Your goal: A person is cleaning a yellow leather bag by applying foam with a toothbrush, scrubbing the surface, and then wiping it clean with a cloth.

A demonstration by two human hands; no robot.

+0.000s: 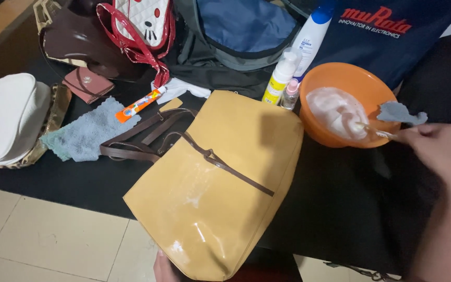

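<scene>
- Dipping a small brush (374, 130) into the white foam (335, 112) of the orange bowl (358, 78), the right hand (439, 149) has its fingers closed around the handle; a grey scrap of cloth (400, 112) lies on the bowl's rim just beside it.
- To do this well, I think the brush should take only a little foam, so that nothing drips on the way.
- The left hand (164, 266) shows only a small part at the near edge of the black mat (79, 183), touching the bottom of the yellow handbag (220, 183); how far its fingers are open I cannot tell.
- The handbag lies flat in the middle of the mat, brown straps (147, 141) toward the left, with pale smears on its glossy face.
- Three bottles (291, 73) stand close behind the bowl and could be knocked.
- A blue towel (87, 133), an orange tube (141, 104) and a white bag (6, 117) lie toward the left edge, well apart from the hands.
</scene>
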